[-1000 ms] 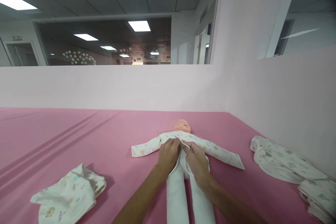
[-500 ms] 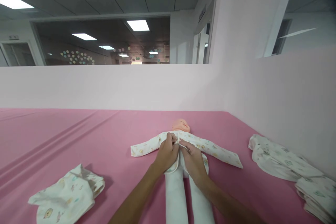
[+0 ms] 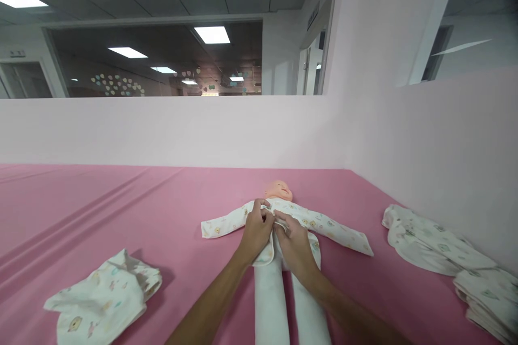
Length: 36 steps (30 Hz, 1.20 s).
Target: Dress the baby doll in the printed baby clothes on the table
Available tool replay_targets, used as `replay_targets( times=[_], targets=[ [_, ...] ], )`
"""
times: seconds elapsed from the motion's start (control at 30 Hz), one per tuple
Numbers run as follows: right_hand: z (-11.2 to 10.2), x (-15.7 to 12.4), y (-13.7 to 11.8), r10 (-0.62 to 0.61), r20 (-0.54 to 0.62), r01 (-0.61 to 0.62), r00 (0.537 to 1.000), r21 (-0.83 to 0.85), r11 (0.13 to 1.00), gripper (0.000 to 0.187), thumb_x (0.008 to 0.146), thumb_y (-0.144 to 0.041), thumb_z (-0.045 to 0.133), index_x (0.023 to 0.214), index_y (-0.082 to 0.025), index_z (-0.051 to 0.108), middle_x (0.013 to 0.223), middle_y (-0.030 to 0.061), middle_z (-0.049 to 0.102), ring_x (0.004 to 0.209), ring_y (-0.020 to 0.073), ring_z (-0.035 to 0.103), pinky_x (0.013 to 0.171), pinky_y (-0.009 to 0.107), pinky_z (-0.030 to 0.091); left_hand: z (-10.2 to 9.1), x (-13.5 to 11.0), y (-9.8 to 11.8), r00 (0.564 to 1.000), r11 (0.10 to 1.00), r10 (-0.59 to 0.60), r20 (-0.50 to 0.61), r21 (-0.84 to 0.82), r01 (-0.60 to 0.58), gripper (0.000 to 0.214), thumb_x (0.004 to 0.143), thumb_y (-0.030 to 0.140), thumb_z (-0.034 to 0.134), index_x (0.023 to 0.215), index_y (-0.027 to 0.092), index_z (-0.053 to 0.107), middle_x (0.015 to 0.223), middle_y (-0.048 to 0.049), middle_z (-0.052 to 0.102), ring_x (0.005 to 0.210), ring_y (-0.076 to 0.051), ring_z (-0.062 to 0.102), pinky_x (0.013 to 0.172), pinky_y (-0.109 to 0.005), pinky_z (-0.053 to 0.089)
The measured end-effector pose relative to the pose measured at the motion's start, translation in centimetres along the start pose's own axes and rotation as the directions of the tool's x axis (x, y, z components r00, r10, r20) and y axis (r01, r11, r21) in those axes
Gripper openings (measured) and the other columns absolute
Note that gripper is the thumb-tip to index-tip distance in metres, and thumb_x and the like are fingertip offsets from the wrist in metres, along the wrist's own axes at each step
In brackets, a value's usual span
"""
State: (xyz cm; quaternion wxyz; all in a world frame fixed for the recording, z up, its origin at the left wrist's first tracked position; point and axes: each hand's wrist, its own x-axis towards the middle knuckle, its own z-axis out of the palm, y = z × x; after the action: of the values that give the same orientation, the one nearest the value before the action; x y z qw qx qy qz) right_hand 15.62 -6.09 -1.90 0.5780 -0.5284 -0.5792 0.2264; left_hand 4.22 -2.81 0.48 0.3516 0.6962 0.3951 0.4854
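A baby doll (image 3: 279,190) lies on its back on the pink sheet, its head toward the wall and its white cloth legs (image 3: 270,302) toward me. It wears a white long-sleeved baby shirt (image 3: 334,230) with small printed figures, the sleeves spread to both sides. My left hand (image 3: 259,229) is closed on the shirt's front edge at the doll's chest, thumb and forefinger pinched. Right beside it, my right hand (image 3: 294,240) pinches the other front edge. The fingertips of both hands nearly meet, and whatever small fastening lies between them is hidden.
A crumpled printed baby garment (image 3: 103,299) lies at the left front. More white printed baby clothes (image 3: 441,248) lie at the right along the wall. A pink sheet (image 3: 182,275) covers the surface, which a low white wall (image 3: 170,132) bounds at the back.
Both hands stay at the shirt front. My left fingers have shifted slightly, the forefinger now more raised and bent. The view has tipped a little.
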Motion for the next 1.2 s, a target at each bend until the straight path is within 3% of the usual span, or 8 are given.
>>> replay_targets(
  times=[0.13,0.4,0.77,0.9,1.03,1.13,1.2],
  targets=[
    [0.0,-0.1,-0.2,0.018,0.028,-0.017,0.999,-0.032,0.999,0.048,0.084,-0.028,0.045,0.13,-0.023,0.056,0.132,0.0057,0.059,0.126,0.0243,0.049,0.108,0.043,0.036,0.4,-0.1,0.1,1.0,1.0,0.001,0.001,-0.028,-0.001,0.006,0.089,0.024,0.041,0.095,0.023,0.042,0.064,0.0073,0.049,0.058,-0.01,0.046,0.057,-0.021,0.036],
    [-0.2,-0.2,-0.4,0.014,-0.003,-0.014,1.0,0.012,1.0,0.031,0.081,-0.028,0.047,0.105,-0.022,0.065,0.112,0.0053,0.067,0.108,0.0232,0.059,0.097,0.039,0.043,0.3,-0.2,-0.1,0.999,0.998,-0.013,-0.029,-0.061,0.011,0.006,0.086,0.021,0.044,0.089,0.023,0.038,0.065,0.0081,0.041,0.059,-0.01,0.041,0.055,-0.02,0.034],
    [-0.4,0.2,-0.2,0.08,-0.022,-0.079,0.997,0.047,0.996,0.031,0.082,-0.036,0.048,0.106,-0.02,0.06,0.114,0.0079,0.063,0.11,0.0239,0.056,0.095,0.037,0.044,0.1,-0.3,0.2,0.999,0.997,-0.032,0.01,-0.07,0.032,0.012,0.091,0.03,0.041,0.099,0.024,0.047,0.075,0.0049,0.052,0.067,-0.011,0.049,0.065,-0.023,0.04],
    [-1.5,0.1,-0.9,0.077,-0.01,-0.078,0.997,-0.078,0.994,0.029,0.081,-0.032,0.047,0.104,-0.021,0.061,0.113,0.0072,0.064,0.11,0.0245,0.055,0.094,0.038,0.042,-0.6,-0.6,1.8,1.0,0.986,0.028,-0.013,0.165,-0.025,0.009,0.087,0.028,0.044,0.089,0.022,0.05,0.079,0.003,0.055,0.073,-0.013,0.05,0.067,-0.025,0.04],
    [-3.2,0.1,-0.6,0.03,0.008,-0.028,1.0,-0.166,0.986,0.027,0.076,-0.023,0.043,0.093,-0.022,0.064,0.102,0.0054,0.066,0.1,0.0235,0.058,0.085,0.036,0.044,-0.9,-1.4,4.0,0.997,0.865,0.056,0.052,0.496,-0.074,0.01,0.082,0.022,0.044,0.079,0.021,0.053,0.081,0.0016,0.059,0.076,-0.015,0.052,0.066,-0.027,0.036],
    [-4.2,0.1,0.1,0.129,0.001,-0.128,0.992,-0.098,0.987,0.023,0.075,-0.025,0.044,0.089,-0.021,0.062,0.087,0.0028,0.063,0.073,0.0179,0.059,0.062,0.029,0.046,-0.8,-2.1,4.7,0.98,0.727,0.021,0.196,0.67,-0.15,0.01,0.082,0.026,0.046,0.079,0.021,0.054,0.083,0.0011,0.062,0.073,-0.017,0.054,0.062,-0.028,0.033],
    [-4.4,-0.1,0.5,0.235,0.033,-0.235,0.971,-0.008,0.972,0.021,0.076,-0.029,0.045,0.089,-0.021,0.059,0.073,-0.0018,0.055,0.051,0.012,0.047,0.044,0.025,0.036,-0.8,-2.6,4.7,0.964,0.62,-0.011,0.264,0.758,-0.201,0.008,0.08,0.027,0.049,0.081,0.021,0.054,0.086,-0.0009,0.063,0.075,-0.019,0.057,0.06,-0.029,0.032]
  ],
)
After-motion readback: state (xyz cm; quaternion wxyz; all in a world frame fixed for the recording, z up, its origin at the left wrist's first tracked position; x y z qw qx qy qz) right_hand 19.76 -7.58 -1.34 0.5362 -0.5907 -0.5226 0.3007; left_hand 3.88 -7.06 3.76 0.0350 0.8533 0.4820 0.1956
